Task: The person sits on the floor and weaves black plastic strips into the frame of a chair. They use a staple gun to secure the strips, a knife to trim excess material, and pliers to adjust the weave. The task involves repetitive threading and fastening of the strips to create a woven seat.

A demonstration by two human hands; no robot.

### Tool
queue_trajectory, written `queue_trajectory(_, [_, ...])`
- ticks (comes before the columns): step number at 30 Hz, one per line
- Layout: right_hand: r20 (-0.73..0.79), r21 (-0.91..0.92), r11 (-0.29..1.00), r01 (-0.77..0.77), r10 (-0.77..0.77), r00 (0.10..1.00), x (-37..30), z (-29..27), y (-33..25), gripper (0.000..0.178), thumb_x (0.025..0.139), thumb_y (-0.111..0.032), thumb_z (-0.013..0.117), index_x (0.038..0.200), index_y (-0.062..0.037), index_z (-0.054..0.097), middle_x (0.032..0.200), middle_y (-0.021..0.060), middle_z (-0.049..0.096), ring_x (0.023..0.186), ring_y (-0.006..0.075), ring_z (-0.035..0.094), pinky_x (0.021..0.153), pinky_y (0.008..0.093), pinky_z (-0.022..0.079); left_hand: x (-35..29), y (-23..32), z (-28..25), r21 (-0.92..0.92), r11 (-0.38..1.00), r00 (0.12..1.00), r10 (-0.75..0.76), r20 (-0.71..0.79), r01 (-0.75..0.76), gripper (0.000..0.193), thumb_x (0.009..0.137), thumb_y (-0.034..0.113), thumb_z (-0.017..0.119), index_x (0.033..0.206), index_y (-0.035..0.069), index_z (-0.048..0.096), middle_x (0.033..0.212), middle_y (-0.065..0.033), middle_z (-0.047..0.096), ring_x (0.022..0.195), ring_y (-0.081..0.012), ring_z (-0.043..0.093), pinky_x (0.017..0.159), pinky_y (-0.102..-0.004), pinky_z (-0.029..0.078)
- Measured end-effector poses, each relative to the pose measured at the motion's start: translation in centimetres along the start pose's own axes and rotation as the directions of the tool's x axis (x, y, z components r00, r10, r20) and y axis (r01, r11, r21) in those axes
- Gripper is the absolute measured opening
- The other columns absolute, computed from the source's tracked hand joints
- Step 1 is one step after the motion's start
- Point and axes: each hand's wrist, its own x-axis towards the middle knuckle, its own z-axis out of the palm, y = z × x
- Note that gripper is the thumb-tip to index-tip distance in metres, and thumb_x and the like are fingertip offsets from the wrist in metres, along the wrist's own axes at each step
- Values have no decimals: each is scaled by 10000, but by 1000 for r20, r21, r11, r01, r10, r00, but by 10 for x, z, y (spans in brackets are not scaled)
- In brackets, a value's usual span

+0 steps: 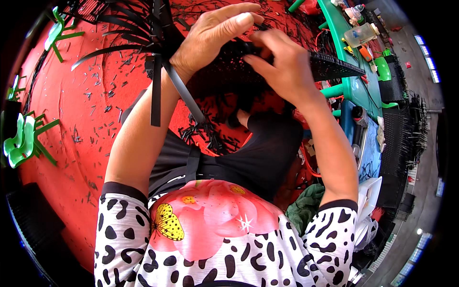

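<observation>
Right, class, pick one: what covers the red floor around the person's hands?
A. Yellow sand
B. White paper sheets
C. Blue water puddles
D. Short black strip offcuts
D: short black offcuts lie scattered over the red floor, left of the left hand and right hand, which both grip a black woven piece.

We have one view only, from the head, looking steeply down over the person's chest and forearms onto the red floor point(71, 143). It sits close: both hands fill the upper middle, and the patterned shirt point(220, 248) fills the lower edge. The fisheye bends the green bench point(356, 86) along the right rim.
</observation>
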Motion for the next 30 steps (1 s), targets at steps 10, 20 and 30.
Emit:
queue_trajectory(10, [-117,314,924,-216,264,958,-2,28,25,379,703,-60,749,1057,-32,618,773,58,648,695,123,628,660,263,517,-4,6,18,95,992,963,102,-250,-80,613,920,253,557,1414,-3,297,1377,-132,414,1239,-181,406,980,-289,340])
queue_trajectory(20, [-58,642,720,-263,388,920,-11,26,27,111,809,-70,684,890,-17,630,721,-6,619,654,56,566,597,213,463,-8,0,26,764,635,851,459,-255,-113,579,802,119,663,1283,-73,404,1267,-241,462,1222,-351,434,1041,-394,307])
queue_trajectory(30, [-104,648,728,-222,374,922,-37,27,18,116,860,-97,654,823,-15,580,693,-23,559,640,49,488,592,188,400,18,20,49,912,-315,847,378,374,-263,365,823,133,540,1094,-111,536,1347,-245,419,1347,-400,262,1087,-599,157])
